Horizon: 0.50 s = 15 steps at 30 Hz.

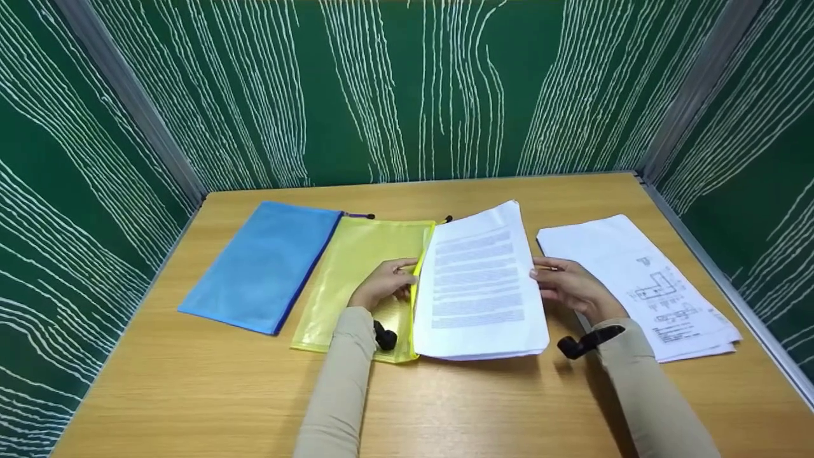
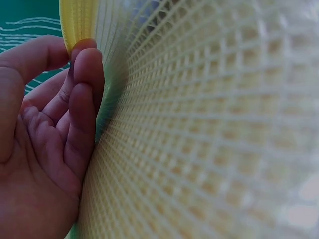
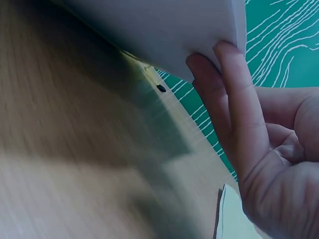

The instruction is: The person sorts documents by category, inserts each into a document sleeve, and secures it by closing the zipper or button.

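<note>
A yellow mesh zip pouch [image 1: 365, 251] lies on the table, its right edge lifted. My left hand [image 1: 383, 284] pinches that zipper edge between thumb and fingers; the left wrist view shows the yellow zipper strip [image 2: 79, 22] at the fingertips. A stack of printed paper sheets [image 1: 480, 280] stands tilted against the pouch's edge. At the stack's right side, my right hand [image 1: 575, 287] grips the sheets, with fingers underneath in the right wrist view. Whether the stack's left edge is inside the pouch, I cannot tell.
A blue zip pouch [image 1: 264, 264] with a dark zipper lies at the left. Another stack of sheets with drawings [image 1: 636, 286] lies to the right, beneath my right forearm. Green panels with white lines [image 1: 407, 89] enclose the wooden table [image 1: 483, 407] at the back and sides.
</note>
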Available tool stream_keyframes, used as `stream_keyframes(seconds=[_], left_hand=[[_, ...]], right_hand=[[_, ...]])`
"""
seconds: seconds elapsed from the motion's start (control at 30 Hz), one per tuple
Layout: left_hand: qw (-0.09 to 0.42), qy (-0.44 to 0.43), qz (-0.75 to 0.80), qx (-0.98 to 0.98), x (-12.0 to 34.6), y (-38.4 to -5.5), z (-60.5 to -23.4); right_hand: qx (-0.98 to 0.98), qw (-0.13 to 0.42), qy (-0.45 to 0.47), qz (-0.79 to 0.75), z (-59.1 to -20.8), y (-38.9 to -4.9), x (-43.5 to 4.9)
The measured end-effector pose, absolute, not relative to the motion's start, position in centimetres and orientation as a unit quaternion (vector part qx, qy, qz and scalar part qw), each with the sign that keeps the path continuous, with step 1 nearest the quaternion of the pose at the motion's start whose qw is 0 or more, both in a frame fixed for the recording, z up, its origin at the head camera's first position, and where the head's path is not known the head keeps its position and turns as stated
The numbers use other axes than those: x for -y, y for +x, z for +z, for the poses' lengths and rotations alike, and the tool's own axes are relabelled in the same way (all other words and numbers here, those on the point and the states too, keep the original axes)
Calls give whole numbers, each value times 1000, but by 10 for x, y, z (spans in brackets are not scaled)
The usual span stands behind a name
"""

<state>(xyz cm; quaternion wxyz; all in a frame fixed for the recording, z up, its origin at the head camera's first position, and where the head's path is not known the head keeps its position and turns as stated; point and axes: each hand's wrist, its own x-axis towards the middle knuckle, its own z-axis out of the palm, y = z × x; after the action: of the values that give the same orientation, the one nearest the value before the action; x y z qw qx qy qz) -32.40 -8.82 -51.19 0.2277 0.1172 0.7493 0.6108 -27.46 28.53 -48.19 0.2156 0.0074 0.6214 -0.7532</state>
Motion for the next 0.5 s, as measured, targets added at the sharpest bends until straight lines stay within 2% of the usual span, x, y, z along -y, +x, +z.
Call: stream_keyframes(seconds=[0.5], left_hand=[[242, 120, 584, -765, 81, -319, -502]], right_hand=[[-648, 206, 2, -733, -475, -275, -279]])
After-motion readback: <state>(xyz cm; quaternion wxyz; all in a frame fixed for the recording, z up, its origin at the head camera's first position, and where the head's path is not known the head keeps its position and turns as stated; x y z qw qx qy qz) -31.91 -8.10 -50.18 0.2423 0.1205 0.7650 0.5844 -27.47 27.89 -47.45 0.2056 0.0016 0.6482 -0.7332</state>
